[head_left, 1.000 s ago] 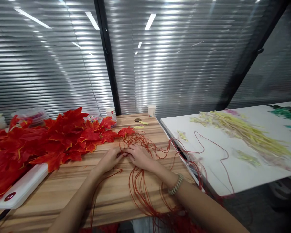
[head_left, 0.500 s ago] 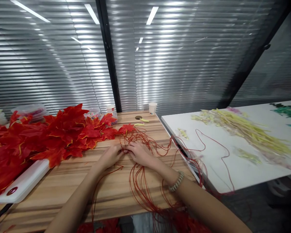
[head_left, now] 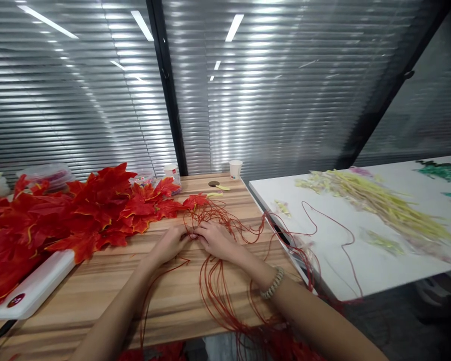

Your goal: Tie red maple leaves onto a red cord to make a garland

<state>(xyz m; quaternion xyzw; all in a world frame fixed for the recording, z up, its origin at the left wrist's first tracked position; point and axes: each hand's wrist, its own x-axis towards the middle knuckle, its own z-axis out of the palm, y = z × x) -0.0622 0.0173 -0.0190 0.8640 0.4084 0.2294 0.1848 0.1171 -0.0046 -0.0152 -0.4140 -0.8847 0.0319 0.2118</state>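
Note:
Over the wood-grain table, my left hand [head_left: 174,241] and my right hand [head_left: 215,238] meet with fingertips pinched together on thin red cord [head_left: 215,281]. The exact spot they grip is hidden by the fingers. Loops of the cord fan out behind the hands, and a bundle of strands runs from under my right hand over the table's front edge. One strand trails down beside my left forearm. A beaded bracelet [head_left: 273,283] circles my right wrist. Just beyond the hands lies a red maple leaf [head_left: 195,200].
Red artificial maple leaves [head_left: 93,210] are heaped at left, partly over a white device [head_left: 35,286] with a black cable. Paper cups [head_left: 235,170] stand at the back. A white table [head_left: 334,271] at right, across a gap, carries yellow strips [head_left: 387,200] and stray cord.
Both hands stay pinched together at nearly the same place on the cord. The view has shifted very slightly; nothing else visibly moves.

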